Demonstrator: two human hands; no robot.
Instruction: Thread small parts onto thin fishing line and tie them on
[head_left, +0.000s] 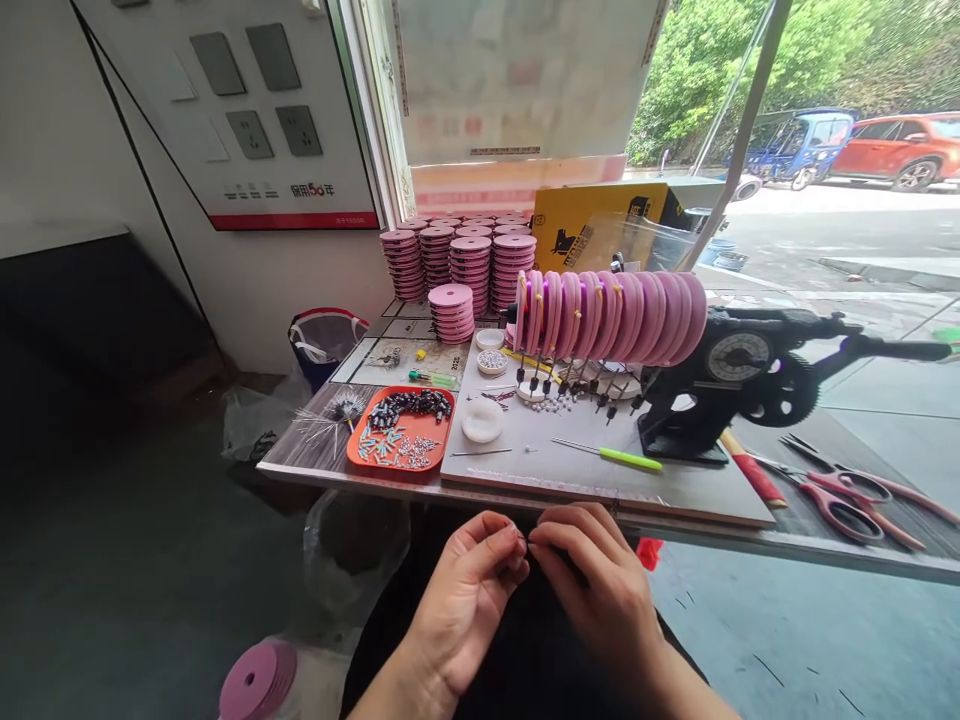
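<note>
My left hand (469,590) and my right hand (596,580) meet fingertip to fingertip just below the table's near edge, over my dark lap. Both pinch something tiny and dark between thumb and fingers; I cannot make out what it is. In front of them on the grey work board (600,470) stands a black hand-crank winder (742,385) carrying a row of pink spools (607,318) with small weights hanging from their lines.
An orange tray (401,430) of small parts sits left of the board. A green-handled tool (615,455), white dishes (484,420), red scissors (847,495) and stacks of pink spools (465,262) are on the table. A bag of pink spools (259,680) lies on the floor.
</note>
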